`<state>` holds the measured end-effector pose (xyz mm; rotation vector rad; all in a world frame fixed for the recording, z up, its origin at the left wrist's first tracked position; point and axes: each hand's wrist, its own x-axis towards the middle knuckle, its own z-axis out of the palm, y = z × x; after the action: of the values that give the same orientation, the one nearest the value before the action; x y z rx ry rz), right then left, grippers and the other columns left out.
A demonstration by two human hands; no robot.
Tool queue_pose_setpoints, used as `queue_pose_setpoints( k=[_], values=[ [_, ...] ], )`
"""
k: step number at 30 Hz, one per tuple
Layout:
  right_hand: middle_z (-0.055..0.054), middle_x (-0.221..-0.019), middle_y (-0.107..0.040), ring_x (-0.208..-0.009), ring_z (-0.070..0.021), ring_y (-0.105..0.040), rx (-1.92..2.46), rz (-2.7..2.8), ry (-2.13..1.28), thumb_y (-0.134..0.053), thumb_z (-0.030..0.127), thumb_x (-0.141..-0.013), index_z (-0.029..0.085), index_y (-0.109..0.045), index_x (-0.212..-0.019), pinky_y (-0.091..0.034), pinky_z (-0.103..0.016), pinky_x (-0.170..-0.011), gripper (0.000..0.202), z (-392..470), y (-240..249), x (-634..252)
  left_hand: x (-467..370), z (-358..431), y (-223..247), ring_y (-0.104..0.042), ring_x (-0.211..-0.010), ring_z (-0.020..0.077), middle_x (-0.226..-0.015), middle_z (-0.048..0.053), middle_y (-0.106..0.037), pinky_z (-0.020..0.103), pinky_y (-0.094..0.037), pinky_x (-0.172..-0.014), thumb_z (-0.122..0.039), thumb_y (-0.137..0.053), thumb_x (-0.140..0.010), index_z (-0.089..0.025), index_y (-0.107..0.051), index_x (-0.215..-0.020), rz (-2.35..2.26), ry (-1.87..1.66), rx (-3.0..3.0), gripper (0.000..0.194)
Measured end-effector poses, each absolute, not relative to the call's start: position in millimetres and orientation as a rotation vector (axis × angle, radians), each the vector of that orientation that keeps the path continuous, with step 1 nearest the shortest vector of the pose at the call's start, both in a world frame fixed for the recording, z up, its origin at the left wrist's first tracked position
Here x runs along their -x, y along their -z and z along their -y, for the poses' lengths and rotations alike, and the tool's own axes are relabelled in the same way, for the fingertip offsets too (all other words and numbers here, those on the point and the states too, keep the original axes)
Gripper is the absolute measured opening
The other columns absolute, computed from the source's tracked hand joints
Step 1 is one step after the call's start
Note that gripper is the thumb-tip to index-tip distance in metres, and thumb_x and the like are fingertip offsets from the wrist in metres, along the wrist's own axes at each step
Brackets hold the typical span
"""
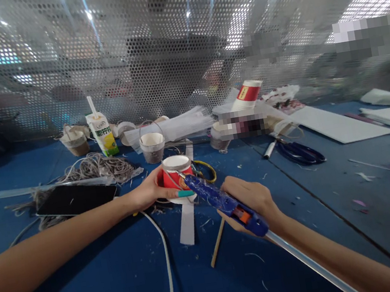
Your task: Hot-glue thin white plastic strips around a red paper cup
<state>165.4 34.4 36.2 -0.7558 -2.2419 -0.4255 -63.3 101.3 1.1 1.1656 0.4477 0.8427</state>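
My left hand [154, 190] is wrapped round a red and white paper cup [172, 179], thumb across its front. A grey band runs below the cup's rim, and a strand hangs over its side. My right hand [249, 196] grips a blue hot glue gun [218, 199] with an orange part on its body. Its metal nozzle points at the cup's upper front; whether it touches cannot be told. A long clear glue stick [309, 261] sticks out of its back end. Under the cup lies a white strip [188, 223], and a thin wooden stick [218, 243] lies near my right hand.
A phone [77, 199], a pile of grey cord [97, 169] and a drink carton [102, 131] are at left. Behind the cup stands a small wrapped bucket [152, 145]. Scissors [299, 151], a marker [269, 150] and white board [343, 122] lie right. A white cable [167, 264] crosses the front.
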Motion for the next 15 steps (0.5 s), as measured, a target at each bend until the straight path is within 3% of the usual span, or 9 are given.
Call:
queue_pose_setpoints(
  k=[10, 15],
  values=[
    [0.006, -0.058, -0.040, -0.045, -0.0057, -0.031, 0.743, 2.217, 0.461, -0.051, 0.018, -0.080, 0.021, -0.038, -0.068, -0.026, -0.018, -0.040, 0.018, -35.0, -35.3, -166.7, 65.5, -101.7, 0.8, -0.067, -0.087, 0.0218, -0.095, 0.007, -0.070, 0.037, -0.051, -0.083, -0.013, -0.083, -0.055, -0.014, -0.060, -0.106, -0.392, -0.823, -1.115, 0.057],
    [0.006, -0.058, -0.041, -0.046, -0.0056, -0.033, 0.750, 2.238, 0.468, -0.052, 0.016, -0.080, 0.021, -0.039, -0.068, -0.027, -0.018, -0.042, 0.019, -33.9, -34.6, -168.1, 64.6, -100.6, -1.2, -0.068, -0.082, 0.0181, -0.092, 0.006, -0.071, 0.030, -0.052, -0.078, -0.016, -0.084, -0.055, -0.015, -0.061, -0.105, -0.379, -0.821, -1.131, 0.055]
  ],
)
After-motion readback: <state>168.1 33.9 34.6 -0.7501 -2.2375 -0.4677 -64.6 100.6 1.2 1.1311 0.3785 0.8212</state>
